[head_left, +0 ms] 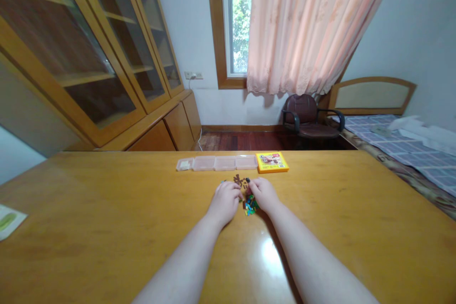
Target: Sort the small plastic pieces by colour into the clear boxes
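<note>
Small building bricks lie in a loose pile on the wooden table between my hands. Brown bricks (238, 179) are at the far side of the pile, and mixed blue, green and yellow bricks (251, 205) are at the near side. My left hand (225, 200) rests at the pile's left edge, fingers bent and a little apart over some pieces. On the right side, my right hand (262, 193) has its fingers drawn together among the bricks. A dark piece shows by its fingertips; what they pinch is too small to make out.
Beyond the pile stands a row of clear plastic trays (204, 163), with a yellow box (272, 162) at its right end. A white and green packet (10, 221) lies at the table's left edge. Past the table are a chair (302, 114), a bed and a glass-door cabinet.
</note>
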Action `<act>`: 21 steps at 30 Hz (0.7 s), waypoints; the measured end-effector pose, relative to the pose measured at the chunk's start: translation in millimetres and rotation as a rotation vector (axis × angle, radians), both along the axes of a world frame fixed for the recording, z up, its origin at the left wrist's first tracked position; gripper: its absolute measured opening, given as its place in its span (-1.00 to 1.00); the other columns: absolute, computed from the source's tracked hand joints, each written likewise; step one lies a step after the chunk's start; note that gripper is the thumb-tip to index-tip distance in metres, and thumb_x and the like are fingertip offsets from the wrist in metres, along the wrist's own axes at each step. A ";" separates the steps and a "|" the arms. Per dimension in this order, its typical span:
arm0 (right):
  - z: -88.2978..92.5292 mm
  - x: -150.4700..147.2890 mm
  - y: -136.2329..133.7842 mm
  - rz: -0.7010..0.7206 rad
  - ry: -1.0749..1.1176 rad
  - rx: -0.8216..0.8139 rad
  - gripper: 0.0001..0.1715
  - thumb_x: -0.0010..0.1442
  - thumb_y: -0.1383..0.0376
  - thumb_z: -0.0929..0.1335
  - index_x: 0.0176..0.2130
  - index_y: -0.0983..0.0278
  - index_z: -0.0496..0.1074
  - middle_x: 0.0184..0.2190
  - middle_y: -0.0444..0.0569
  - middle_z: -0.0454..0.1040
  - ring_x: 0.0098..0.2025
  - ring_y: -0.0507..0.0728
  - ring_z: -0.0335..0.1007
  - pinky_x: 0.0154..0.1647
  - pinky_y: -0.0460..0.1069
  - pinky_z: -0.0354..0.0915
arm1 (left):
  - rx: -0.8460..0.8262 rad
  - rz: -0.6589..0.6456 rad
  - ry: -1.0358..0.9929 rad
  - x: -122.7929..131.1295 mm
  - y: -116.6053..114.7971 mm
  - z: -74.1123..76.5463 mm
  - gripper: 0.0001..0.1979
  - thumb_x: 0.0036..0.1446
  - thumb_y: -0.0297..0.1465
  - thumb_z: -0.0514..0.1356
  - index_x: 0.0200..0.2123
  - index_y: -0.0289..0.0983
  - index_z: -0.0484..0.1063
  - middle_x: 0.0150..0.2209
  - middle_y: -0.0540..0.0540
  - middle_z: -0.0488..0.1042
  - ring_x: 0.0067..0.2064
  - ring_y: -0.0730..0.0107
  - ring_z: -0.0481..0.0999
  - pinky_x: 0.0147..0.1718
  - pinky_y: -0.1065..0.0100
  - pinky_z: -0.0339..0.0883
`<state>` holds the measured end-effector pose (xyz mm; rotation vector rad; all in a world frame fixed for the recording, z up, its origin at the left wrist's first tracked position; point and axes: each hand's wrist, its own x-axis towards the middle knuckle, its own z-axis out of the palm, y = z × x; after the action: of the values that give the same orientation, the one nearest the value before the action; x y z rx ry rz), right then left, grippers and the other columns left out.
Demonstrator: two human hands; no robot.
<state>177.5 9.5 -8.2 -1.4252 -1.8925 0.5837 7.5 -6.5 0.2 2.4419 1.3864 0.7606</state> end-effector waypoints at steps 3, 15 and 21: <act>-1.2 -0.5 1.1 -0.010 0.010 -0.019 -0.51 0.23 0.22 0.13 -0.54 0.30 0.46 -0.55 -0.05 0.46 -0.43 0.06 0.31 -0.37 -0.09 0.08 | 0.002 -0.056 0.007 1.2 -1.6 1.6 -0.72 0.01 -0.60 0.09 -0.44 -0.15 0.54 -0.20 -0.04 0.48 -0.09 0.29 0.36 0.02 0.16 0.18; -0.1 1.3 -0.4 -0.102 0.113 0.013 -0.52 0.23 0.25 0.12 -0.60 0.30 0.37 -0.59 -0.08 0.42 -0.49 0.03 0.30 -0.43 -0.10 0.07 | -0.056 -0.026 0.101 0.1 -0.2 -7.6 -0.63 0.05 -0.55 0.06 -0.16 -0.10 0.52 -0.05 -0.08 0.42 0.00 0.25 0.30 0.07 0.11 0.14; 1.8 -0.5 -1.4 -0.036 0.102 -0.043 -0.51 0.23 0.25 0.13 -0.60 0.31 0.40 -0.61 -0.08 0.42 -0.51 0.03 0.29 -0.44 -0.11 0.08 | -0.051 0.070 0.082 -1.3 1.3 -4.9 -0.58 0.01 -0.59 0.07 -0.10 -0.13 0.48 -0.01 -0.08 0.42 0.03 0.23 0.30 0.08 0.12 0.13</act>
<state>177.0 8.2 -6.4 -1.4268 -1.7807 0.6702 6.2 -5.2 -4.8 2.4222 1.5088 0.6376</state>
